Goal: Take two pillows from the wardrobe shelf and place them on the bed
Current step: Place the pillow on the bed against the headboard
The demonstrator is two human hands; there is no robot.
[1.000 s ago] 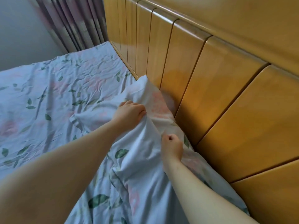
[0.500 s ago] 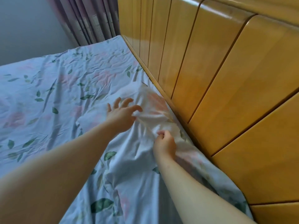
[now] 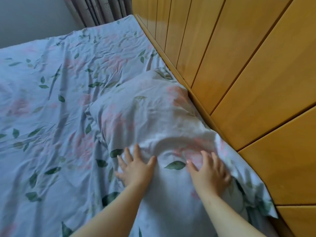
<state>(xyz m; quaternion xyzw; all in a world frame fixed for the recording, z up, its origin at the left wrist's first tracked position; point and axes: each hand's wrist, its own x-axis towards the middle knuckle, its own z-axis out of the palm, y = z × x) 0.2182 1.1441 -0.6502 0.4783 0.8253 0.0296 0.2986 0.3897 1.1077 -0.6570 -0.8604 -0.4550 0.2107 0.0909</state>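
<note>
You're in a home bedroom: a bed [image 3: 51,117] in leaf-print sheets, a panelled wooden headboard [image 3: 248,74] alongside it, and curtains [image 3: 95,11] in the corner.

Left hand [image 3: 135,170] and right hand [image 3: 209,174] flat on floral pillow [image 3: 145,117], seemingly against wooden headboard [image 3: 248,82]

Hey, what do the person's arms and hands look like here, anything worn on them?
Both forearms are bare, with no sleeves in view. The left hand and right hand show no gloves, rings, watch or bracelets. The fingernails look short and plain.
</note>
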